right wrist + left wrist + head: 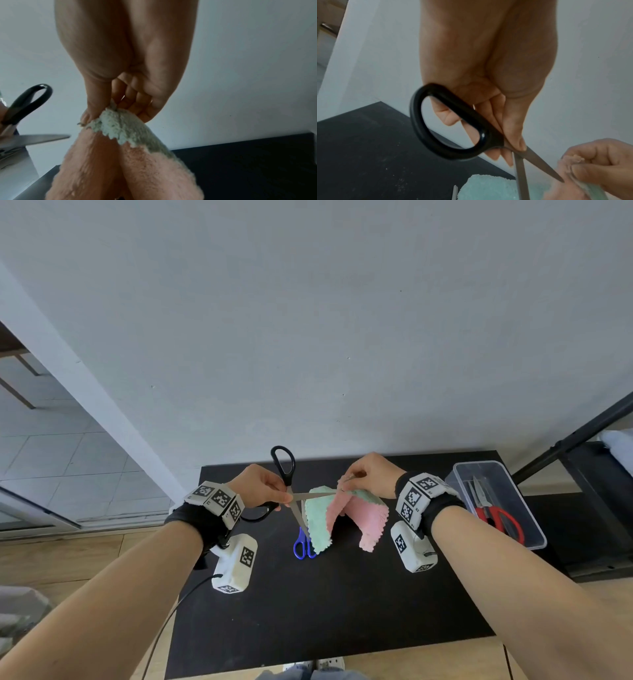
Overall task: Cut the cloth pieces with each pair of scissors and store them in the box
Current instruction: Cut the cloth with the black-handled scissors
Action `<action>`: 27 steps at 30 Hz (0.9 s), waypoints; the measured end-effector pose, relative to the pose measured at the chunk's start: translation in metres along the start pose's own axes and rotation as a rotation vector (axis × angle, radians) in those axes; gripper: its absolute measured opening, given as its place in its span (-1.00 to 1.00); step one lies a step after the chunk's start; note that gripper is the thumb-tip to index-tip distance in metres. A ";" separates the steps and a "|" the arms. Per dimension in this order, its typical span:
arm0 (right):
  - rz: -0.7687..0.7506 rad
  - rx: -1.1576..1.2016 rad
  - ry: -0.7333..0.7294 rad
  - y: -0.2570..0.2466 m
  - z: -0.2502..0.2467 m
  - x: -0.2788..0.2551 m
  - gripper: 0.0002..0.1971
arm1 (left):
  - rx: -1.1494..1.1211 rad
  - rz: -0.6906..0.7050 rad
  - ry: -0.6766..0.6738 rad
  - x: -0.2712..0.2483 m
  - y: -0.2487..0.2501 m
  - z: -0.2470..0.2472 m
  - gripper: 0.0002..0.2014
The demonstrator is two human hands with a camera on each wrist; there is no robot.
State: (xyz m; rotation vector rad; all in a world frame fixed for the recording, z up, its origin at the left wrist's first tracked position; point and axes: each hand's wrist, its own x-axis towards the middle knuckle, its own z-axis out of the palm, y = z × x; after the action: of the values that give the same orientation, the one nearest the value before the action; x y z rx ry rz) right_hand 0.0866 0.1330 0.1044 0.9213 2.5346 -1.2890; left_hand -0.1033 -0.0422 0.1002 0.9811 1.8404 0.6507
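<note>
While the head view gives us the whole layout, only the left wrist view shows how the left hand (488, 83) takes the black scissors (453, 128): the thumb lies along the shank near the pivot, fingertips curl behind it, and the near handle loop stands empty, with no finger through it. We log that grip as clamped on the scissors near the pivot. From the head view we note the blades spread wide apart, one pointing toward the cloth, the other angled down toward the tabletop (325, 604).

From the right wrist view we see what the head view only hints at: the right hand (126, 75) pinches the top edge of the cloth pieces (120, 155) between thumb and curled fingers, a pale green layer over a pink one, both with zigzag edges. This grip is clamped on the cloth, which hangs folded above the tabletop between the two hands. One blade tip sits just beside the held edge; we cannot tell whether it touches.

Both forearms reach forward with wrists raised, each carrying a marker-covered band and camera block.

Around them: blue scissors (303, 544) lie on the tabletop, partly hidden behind the hanging green cloth. A clear plastic box (500, 505) stands at the right edge, holding red scissors (496, 517). A grey wall rises behind.
</note>
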 end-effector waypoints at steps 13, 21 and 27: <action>-0.025 0.246 -0.045 -0.036 0.029 0.005 -0.84 | 0.105 0.043 -0.017 0.005 0.015 0.009 -0.83; -0.035 0.029 -0.109 -0.040 0.037 0.006 -0.80 | 0.074 0.062 -0.008 0.005 0.017 0.013 -0.78; -0.035 -0.130 -0.129 -0.031 0.034 0.001 -0.76 | 0.086 0.054 -0.018 0.003 0.015 0.019 -0.88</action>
State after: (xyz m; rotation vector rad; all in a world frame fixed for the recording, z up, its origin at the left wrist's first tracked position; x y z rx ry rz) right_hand 0.0636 0.0933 0.1040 0.7460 2.5103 -1.1377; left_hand -0.0819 -0.0305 0.1021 1.0932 1.8440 0.5972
